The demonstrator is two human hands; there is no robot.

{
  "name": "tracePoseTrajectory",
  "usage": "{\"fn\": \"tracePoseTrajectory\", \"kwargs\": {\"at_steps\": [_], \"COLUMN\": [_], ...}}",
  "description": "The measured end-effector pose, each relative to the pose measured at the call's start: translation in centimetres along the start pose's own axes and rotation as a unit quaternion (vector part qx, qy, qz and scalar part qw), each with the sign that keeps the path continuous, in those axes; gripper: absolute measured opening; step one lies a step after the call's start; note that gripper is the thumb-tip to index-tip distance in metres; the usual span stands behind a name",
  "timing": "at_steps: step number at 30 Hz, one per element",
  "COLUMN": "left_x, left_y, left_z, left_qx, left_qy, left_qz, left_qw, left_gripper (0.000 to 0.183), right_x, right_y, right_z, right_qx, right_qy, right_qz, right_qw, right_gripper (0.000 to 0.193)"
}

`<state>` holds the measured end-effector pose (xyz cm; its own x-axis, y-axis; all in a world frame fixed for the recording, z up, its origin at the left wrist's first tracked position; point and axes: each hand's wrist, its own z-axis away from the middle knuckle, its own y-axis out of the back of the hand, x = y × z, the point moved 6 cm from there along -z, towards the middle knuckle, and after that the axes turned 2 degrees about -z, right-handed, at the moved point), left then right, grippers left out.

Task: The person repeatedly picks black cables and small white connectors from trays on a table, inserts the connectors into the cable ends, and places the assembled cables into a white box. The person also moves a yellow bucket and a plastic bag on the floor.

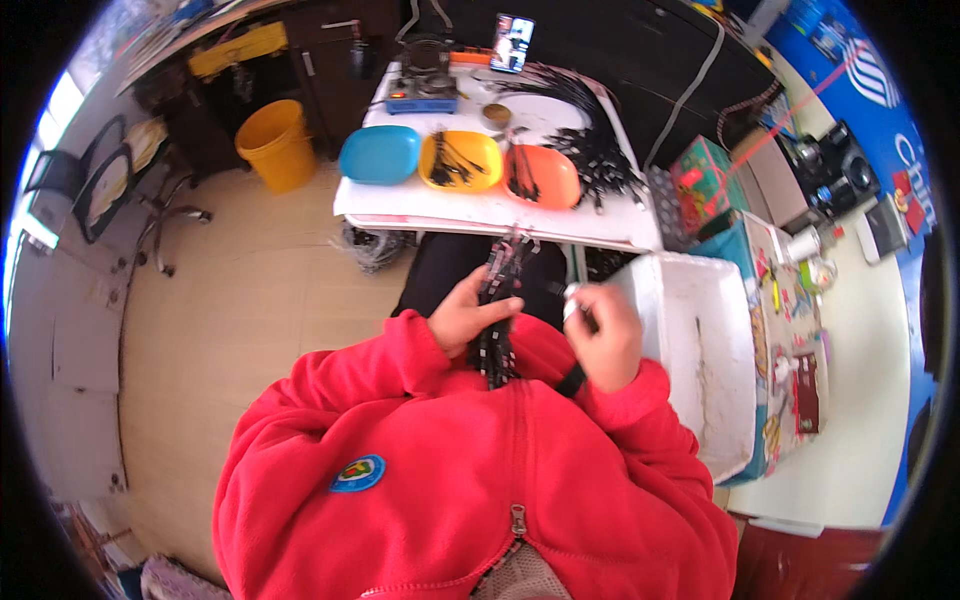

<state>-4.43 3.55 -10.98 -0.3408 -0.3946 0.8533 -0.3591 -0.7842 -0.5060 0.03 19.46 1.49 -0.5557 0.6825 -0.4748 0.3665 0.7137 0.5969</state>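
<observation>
My left hand (464,314) is closed around a bundle of thin black cables (497,345) with small pale and pinkish ends, held over my lap. The thumb lies across the bundle. To the right of it my right hand (607,335) is raised and curled, a little apart from the bundle and smeared by motion. A small white patch and something dark show at its fingertips, too blurred to name. Ahead on the white table, more black cables lie in a yellow tray (436,176) and an orange tray (561,190). A blue tray (380,157) stands at their left.
A larger heap of black cables (606,160) covers the table's right side. Behind the trays are a blue-based device (420,104), a small round tin (496,116) and an upright phone (512,43). A white foam box (741,330) stands at my right, a yellow bucket (281,165) far left.
</observation>
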Motion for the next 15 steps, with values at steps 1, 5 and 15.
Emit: {"fn": "tracePoseTrajectory", "kwargs": {"at_steps": [1,5,15], "left_x": [0.0,-0.5,11.8], "left_y": [0.2,0.0,8.5], "left_z": [-0.1,-1.3,-7.8], "left_qx": [-0.001,0.011,0.108], "left_qy": [-0.02,0.008,-0.101], "left_qz": [-0.017,-0.011,0.13], "left_qw": [1.0,1.0,0.98], "left_gripper": [0.031,0.027,0.022], "right_x": [-0.7,-2.6,12.0], "right_y": [-1.6,-4.8,-7.3], "right_z": [0.9,1.3,-14.6], "right_qx": [-0.052,-0.181,-0.294], "right_qy": [0.042,0.209,-0.258], "right_qz": [-0.019,-0.043,-0.257], "right_qw": [0.998,0.96,0.884], "right_gripper": [0.02,0.024,0.034]}}
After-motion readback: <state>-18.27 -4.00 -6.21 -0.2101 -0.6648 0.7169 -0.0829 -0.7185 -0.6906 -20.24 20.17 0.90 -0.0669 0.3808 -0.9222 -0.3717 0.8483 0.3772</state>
